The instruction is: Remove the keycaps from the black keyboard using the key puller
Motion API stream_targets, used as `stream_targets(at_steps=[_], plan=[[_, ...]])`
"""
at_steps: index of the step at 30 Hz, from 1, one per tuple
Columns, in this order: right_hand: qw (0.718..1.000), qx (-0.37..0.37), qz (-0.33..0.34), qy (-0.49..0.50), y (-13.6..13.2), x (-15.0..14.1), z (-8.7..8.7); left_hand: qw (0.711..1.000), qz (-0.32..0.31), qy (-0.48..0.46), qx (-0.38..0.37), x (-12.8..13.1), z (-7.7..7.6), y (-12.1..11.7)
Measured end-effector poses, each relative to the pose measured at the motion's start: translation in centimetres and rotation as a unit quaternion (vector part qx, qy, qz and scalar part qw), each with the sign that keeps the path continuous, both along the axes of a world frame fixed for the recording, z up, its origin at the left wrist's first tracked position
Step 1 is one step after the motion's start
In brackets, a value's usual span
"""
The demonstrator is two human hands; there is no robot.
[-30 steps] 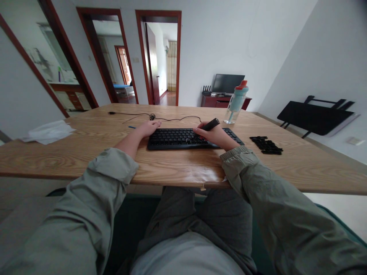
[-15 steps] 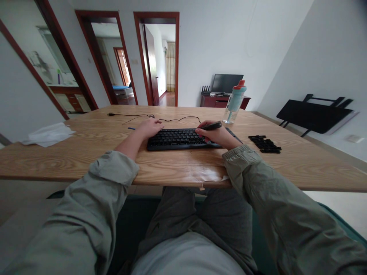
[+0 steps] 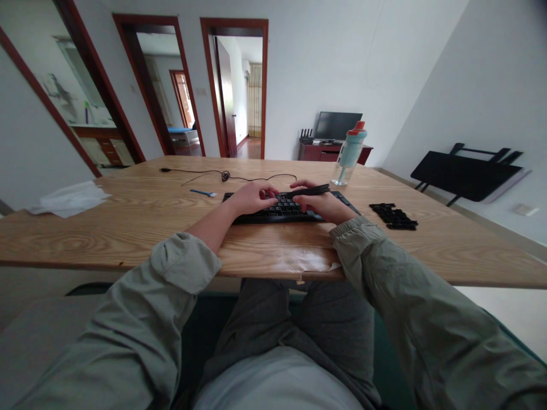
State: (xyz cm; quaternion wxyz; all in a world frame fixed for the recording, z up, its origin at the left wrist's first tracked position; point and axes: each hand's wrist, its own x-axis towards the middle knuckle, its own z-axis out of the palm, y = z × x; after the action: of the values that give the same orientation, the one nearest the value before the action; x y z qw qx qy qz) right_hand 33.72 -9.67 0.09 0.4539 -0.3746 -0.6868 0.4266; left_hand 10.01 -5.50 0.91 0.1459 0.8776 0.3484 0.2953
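A black keyboard lies on the wooden table in front of me, partly covered by both hands. My left hand rests over its left half, the fingers bent toward the middle keys and slightly apart, with no object visible in them. Over the right half, my right hand is closed around a slim black tool. The tool's narrow end points left at the keys near my left fingertips; its exact kind is unclear. Some keys in the middle look greyer than those around them.
Small black pieces, apparently keycaps, form a cluster on the right. Behind it stands a water bottle. A blue-handled brush, a coiled cable and white tissue lie leftward. The table's front edge is near me.
My left hand has slid right along the keyboard toward my right hand, uncovering the brush and the cable coil. My right hand stays nearly in place with the black tool.
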Motion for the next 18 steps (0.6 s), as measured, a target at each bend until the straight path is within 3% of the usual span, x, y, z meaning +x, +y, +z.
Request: stream_targets(at_steps=[6, 13, 18], plan=[[0.996, -0.058, 0.038, 0.057, 0.3, 0.4, -0.3, 0.999, -0.003, -0.031, -0.042, -0.2, 0.1, -0.3], [0.995, -0.078, 0.052, 0.033, 0.6, 0.7, -0.6, 0.998, -0.004, -0.055, -0.021, -0.5, -0.1, 0.1], [0.996, -0.045, 0.008, 0.076, 1.1, 0.5, -0.8, 0.999, -0.016, -0.04, -0.015, -0.4, 0.0, -0.1]])
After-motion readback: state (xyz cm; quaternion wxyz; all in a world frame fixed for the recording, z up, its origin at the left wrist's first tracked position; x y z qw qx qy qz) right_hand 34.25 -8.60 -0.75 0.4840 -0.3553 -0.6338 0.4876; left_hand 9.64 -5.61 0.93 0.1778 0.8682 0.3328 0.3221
